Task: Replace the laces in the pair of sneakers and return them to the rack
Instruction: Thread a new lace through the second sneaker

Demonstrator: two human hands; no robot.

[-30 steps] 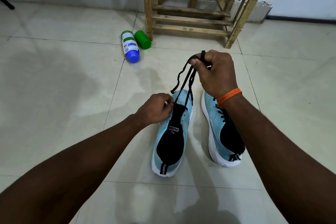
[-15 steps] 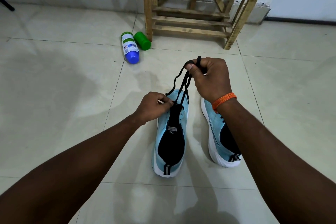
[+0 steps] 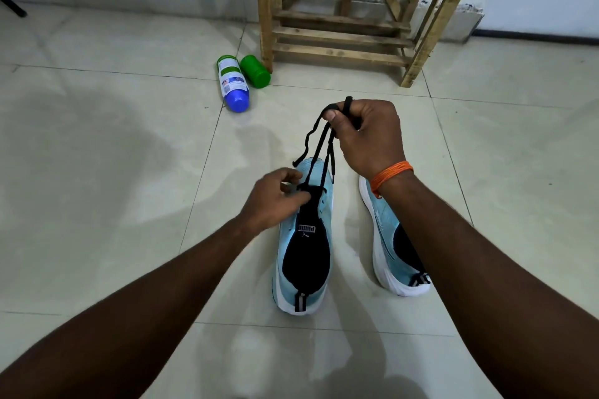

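Two light blue sneakers with black tongues stand side by side on the tiled floor, heels toward me. The left sneaker (image 3: 304, 256) has a black lace (image 3: 319, 142) rising from its front eyelets. My right hand (image 3: 368, 136) holds the lace's strands bunched in its fist, above the shoe's toe. My left hand (image 3: 275, 201) rests on the front of the tongue and pinches the lace where it crosses the eyelets. The right sneaker (image 3: 385, 236) lies partly under my right forearm. The wooden rack (image 3: 350, 10) stands beyond the shoes, against the wall.
A white and blue bottle (image 3: 232, 82) and a green bottle (image 3: 256, 71) lie on the floor by the rack's left leg. A dark object sits on a rack shelf at the top edge. A black leg pokes in at far left.
My right hand has lowered with the bunched lace, toward the shoe. My left hand's fingers have shifted on the lace at the front eyelets. The sneakers stay in place.
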